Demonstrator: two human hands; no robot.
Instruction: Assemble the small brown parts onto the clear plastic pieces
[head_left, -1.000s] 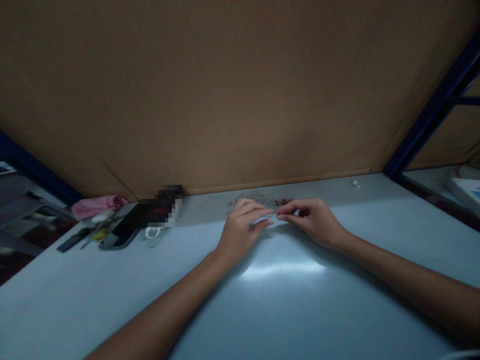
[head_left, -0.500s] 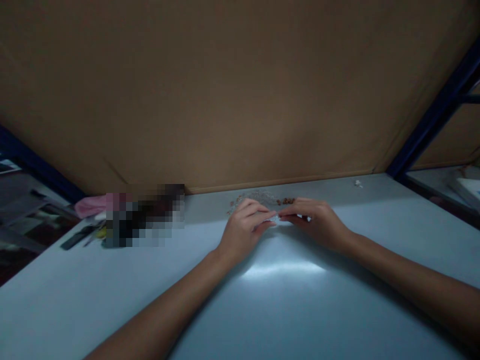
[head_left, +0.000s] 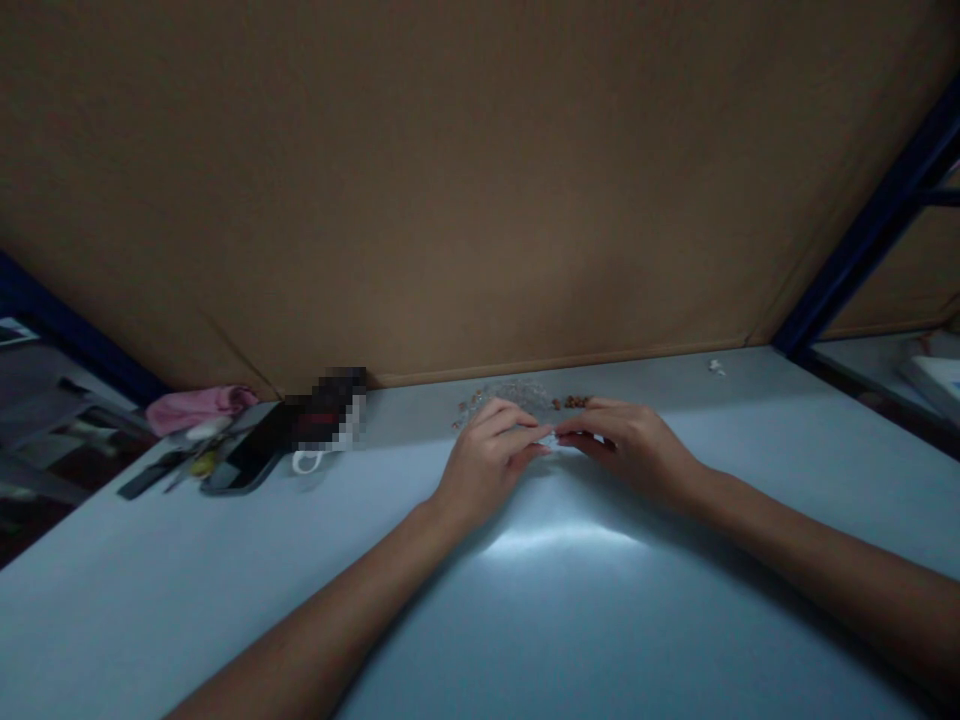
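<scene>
Near the far side of the grey table (head_left: 480,620), my left hand (head_left: 495,455) and my right hand (head_left: 626,440) meet almost fingertip to fingertip. Between them is a small clear piece (head_left: 553,438), pinched by the fingers of both hands; its shape is too small to tell. Just behind my left hand lies a pile of clear pieces (head_left: 521,392). Several small brown pieces (head_left: 576,402) sit behind my right fingers, and a few orange-brown bits (head_left: 459,408) lie left of the clear pile.
At the left are a pink cloth (head_left: 199,408), a phone (head_left: 251,455), a dark slim object (head_left: 154,474) and a partly blurred dark item (head_left: 326,415). A white scrap (head_left: 716,368) lies at the back right. Brown board (head_left: 480,200) stands behind the table, between blue posts.
My right hand's fingers have shifted slightly at the clear piece. My left hand stays nearly in place. Less of the left-hand group of objects is blurred, so the phone now shows.
</scene>
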